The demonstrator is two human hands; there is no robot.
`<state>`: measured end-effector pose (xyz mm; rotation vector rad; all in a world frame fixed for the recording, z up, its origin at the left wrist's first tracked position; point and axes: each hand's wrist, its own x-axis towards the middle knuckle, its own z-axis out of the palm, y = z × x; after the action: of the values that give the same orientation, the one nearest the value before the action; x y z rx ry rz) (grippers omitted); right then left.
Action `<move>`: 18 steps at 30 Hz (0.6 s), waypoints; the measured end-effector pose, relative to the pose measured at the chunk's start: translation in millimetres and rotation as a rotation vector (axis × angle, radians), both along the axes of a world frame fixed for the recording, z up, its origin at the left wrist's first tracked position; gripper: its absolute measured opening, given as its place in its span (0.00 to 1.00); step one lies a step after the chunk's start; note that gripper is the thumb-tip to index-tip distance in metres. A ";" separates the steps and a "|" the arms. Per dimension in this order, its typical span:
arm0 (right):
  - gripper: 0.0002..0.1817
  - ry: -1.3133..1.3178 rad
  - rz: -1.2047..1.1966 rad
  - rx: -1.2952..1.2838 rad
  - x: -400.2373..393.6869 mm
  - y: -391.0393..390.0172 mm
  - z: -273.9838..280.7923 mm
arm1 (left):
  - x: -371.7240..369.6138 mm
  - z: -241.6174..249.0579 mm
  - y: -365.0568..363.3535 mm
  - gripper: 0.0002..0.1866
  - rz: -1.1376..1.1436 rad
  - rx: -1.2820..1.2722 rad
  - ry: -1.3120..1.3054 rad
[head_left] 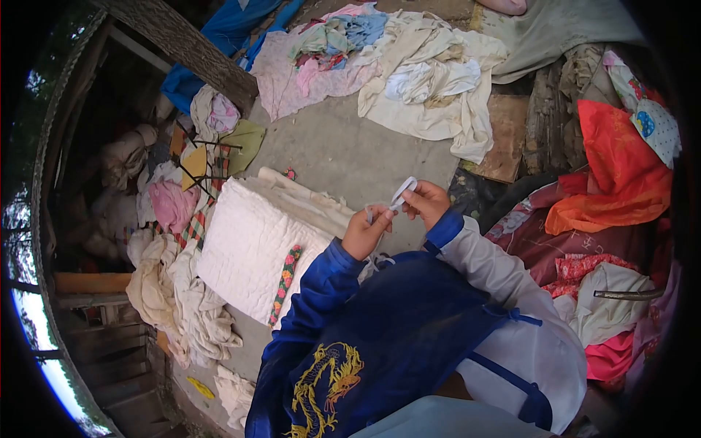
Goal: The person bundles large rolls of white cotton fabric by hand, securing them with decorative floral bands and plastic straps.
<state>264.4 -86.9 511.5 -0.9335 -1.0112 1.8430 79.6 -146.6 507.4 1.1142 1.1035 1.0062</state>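
We pinch white strip in left grip and right grip, both closed on it, twelve o'clock of blue garment; white quilted stack sits nine o'clock of strip.

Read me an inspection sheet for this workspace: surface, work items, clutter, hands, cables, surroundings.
Surface: grey floor, partly covered by cloth.
Work items: thin white strip, looped; white quilted bundle with a flowered strip on it.
Clutter: pale cloth heap at the top; beige cloth heap at left; orange-red cloth at right.
Hands: left hand and right hand both pinch the white strip.
Cables: nothing seen.
Surroundings: wooden post, upper left.
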 end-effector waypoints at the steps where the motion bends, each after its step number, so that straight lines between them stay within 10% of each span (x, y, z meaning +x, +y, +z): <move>1: 0.10 0.010 0.003 0.006 -0.6 0.6 2.0 | 0.3 -2.7 0.1 0.13 0.022 0.034 0.002; 10: 0.05 -0.111 0.030 0.110 -1.3 -0.5 9.8 | 15.6 22.1 -6.5 0.12 0.151 0.035 -0.200; 13: 0.05 -0.089 0.113 0.256 -4.2 -5.1 20.7 | 17.3 15.2 -8.0 0.12 0.190 0.092 0.115; 18: 0.11 -0.046 0.098 0.296 -12.9 -8.6 17.0 | 12.3 27.0 -1.0 0.10 0.234 -0.190 -0.368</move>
<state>251.5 -95.5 528.5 -0.7615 -1.3369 1.6956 91.9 -147.6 534.5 0.6247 1.0166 1.2056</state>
